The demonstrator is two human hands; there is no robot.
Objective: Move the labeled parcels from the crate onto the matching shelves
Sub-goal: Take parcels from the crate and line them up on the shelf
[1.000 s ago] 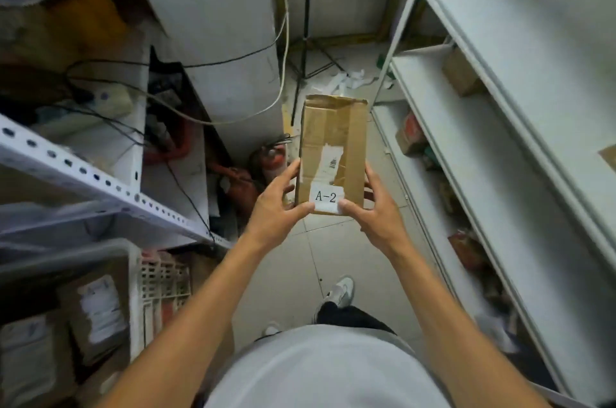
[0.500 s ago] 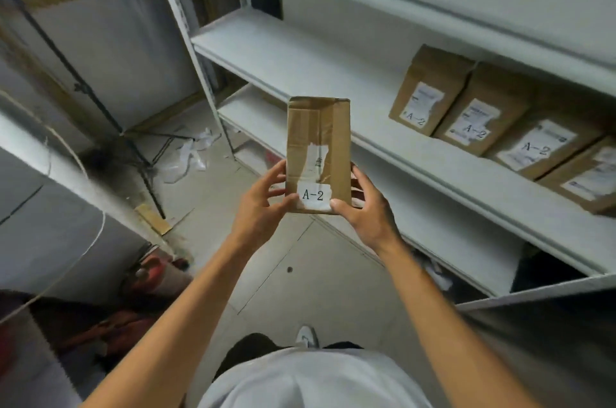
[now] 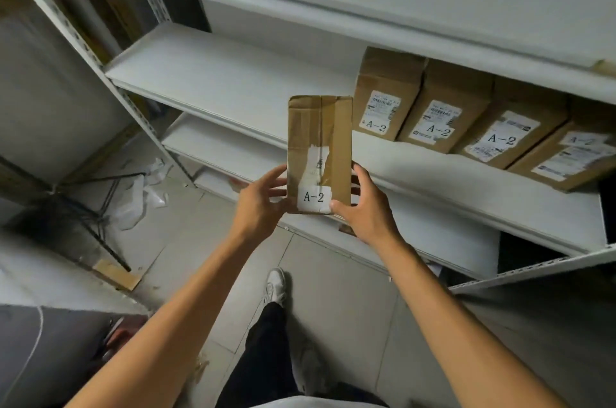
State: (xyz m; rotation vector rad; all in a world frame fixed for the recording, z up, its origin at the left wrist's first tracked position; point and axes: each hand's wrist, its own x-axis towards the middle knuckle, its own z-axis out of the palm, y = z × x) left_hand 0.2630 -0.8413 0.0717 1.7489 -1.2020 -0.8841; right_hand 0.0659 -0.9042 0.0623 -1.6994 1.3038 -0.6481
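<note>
Item: brown cardboard parcel [image 3: 319, 154], upright, white label reading A-2 at its lower end. Held in the air in front of the white shelf unit [image 3: 233, 80]. Left hand [image 3: 260, 200] grips its lower left edge; right hand [image 3: 365, 207] grips its lower right edge, thumb on the label corner. Shelved to the right: four parcels labelled A-2 [image 3: 466, 114], side by side. Below: tiled floor [image 3: 333, 291], one white shoe [image 3: 276, 286].

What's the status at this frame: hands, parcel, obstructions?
Left hand and right hand grip brown cardboard A-2 parcel, upright. Four A-2 boxes on white metal shelf. Path clear.
</note>
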